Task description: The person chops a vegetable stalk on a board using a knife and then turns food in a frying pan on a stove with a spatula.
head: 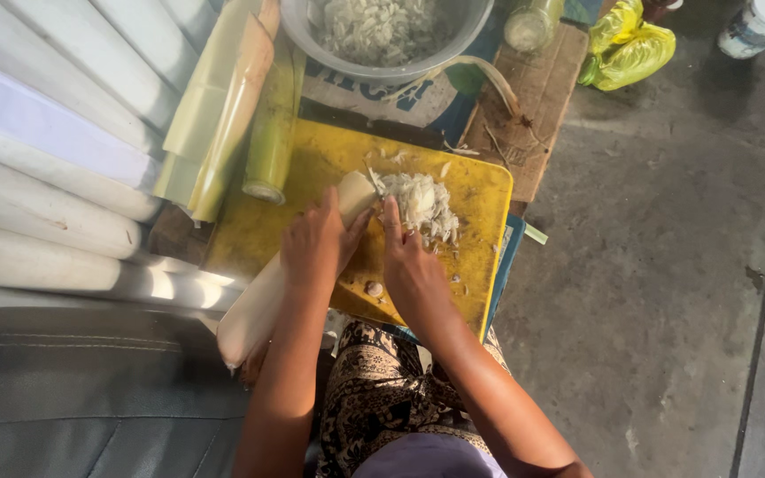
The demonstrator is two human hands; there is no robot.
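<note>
Counts on and around the board

One yellow cutting board [312, 168], one metal bowl [312, 35] — two hands [316, 243], one yellow bag [630, 44], one jar [531, 26].

Yellow plastic cutting board [312, 168], matt and scuffed, stained dark along the edges. Pale stalk [263, 296], smooth and waxy, slightly moist where cut; chopped pieces [422, 205] wet-looking and fibrous. Bowl [382, 71] of clear, glossy plastic. Brown cardboard [537, 97], dull and worn. Floor [666, 265] rough grey concrete. Patterned cloth [374, 389], soft, matt.
</note>
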